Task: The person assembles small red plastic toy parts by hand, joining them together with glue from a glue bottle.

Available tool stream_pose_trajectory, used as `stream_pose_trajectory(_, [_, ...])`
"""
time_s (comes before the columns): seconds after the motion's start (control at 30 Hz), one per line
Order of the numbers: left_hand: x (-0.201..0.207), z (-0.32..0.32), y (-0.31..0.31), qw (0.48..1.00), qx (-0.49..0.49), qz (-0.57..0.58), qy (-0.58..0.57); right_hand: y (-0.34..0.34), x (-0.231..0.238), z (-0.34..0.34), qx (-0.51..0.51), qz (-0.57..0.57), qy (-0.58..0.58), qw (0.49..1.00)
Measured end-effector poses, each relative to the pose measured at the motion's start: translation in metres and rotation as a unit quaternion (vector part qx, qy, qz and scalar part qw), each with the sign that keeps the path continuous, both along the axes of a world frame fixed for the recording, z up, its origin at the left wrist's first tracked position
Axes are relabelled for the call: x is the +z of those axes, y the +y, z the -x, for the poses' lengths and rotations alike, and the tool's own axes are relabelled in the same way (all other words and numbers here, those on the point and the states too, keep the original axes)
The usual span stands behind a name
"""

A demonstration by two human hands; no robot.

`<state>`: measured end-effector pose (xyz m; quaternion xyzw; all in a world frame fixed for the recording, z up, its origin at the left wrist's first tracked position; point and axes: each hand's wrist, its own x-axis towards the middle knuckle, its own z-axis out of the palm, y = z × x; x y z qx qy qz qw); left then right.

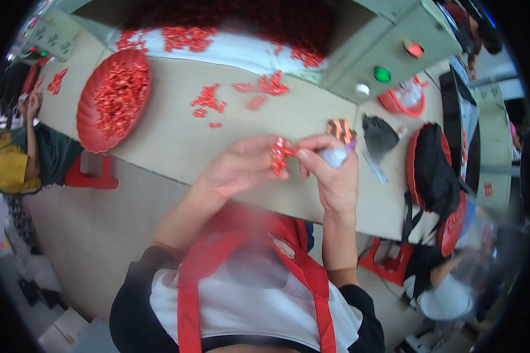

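Observation:
My left hand [243, 166] and my right hand [330, 176] meet above the front edge of the beige table [171, 138]. Both pinch a small red wrapped piece [278, 155] between their fingertips. My right hand also holds a whitish rounded object [334, 157] with a shiny orange striped wrapper [341, 130] sticking up behind it. I wear a red apron over a white and black top.
A red tray [113, 99] full of small red pieces sits at the table's left. Loose red pieces [208, 99] lie mid-table, with a bigger heap [229, 29] behind. A grey box with coloured buttons [388, 53], a black bag [433, 167] and seated people on both sides surround me.

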<state>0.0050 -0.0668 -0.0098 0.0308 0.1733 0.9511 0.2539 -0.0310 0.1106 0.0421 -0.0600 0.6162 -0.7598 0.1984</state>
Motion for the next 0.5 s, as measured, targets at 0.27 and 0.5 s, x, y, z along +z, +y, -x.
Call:
stream_pose_trajectory(0.27, [0.003, -0.007, 0.013, 0.999, -0.017, 0.014, 0.046, 0.002, -0.015, -0.017, -0.062, 0.045, 0.086, 0.993])
stream_pose_trajectory(0.5, [0.012, -0.032, 0.000, 0.993, 0.026, 0.025, 0.112, -0.012, -0.011, -0.027, -0.001, 0.101, 0.039, 0.994])
